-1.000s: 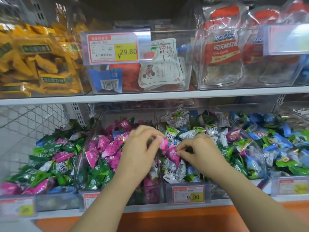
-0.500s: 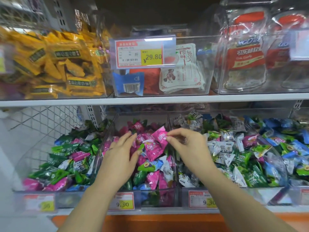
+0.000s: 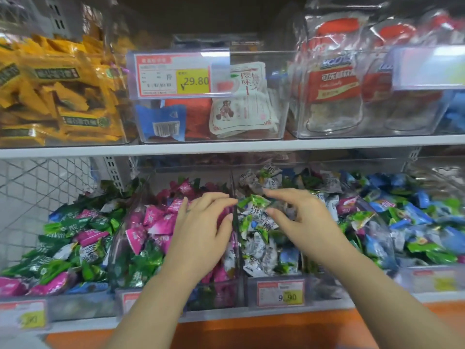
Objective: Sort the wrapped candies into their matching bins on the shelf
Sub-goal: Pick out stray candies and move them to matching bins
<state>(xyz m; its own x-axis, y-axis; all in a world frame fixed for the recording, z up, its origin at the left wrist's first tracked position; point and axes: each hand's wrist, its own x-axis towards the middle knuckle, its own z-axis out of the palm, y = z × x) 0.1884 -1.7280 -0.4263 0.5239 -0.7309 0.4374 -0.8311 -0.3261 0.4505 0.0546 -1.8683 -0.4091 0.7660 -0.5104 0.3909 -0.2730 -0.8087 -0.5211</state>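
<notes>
Leftmost clear plastic bin (image 3: 83, 307), 8 o'clock in my view: green, pink and white wrappers all jumbled, so I'd call it unsorted.

Second clear plastic bin (image 3: 118, 248), 7 o'clock: top layer is mostly pink wrapped candies (image 3: 161, 220), with green and a few white ones still lower at the front. Partly done at best.

My left hand (image 3: 201, 230) hangs over that bin's right side, fingers relaxed, nothing in them.

At 12 o'clock of the divider lies a green-and-white wrapped candy (image 3: 256, 202), on top of the third clear bin (image 3: 324, 285). That bin is mainly white-and-green, plus blue strays.

My right hand (image 3: 302, 222) is over it, forefinger and thumb spread apart just at 3 o'clock of that candy, not closed on it. At 3 o'clock of the hand sits a stray pink candy (image 3: 346, 205).

Far-right clear bin (image 3: 412, 275), 4 o'clock: blue and green mixed.

Verdict: early-to-mid, most sorting left.
</notes>
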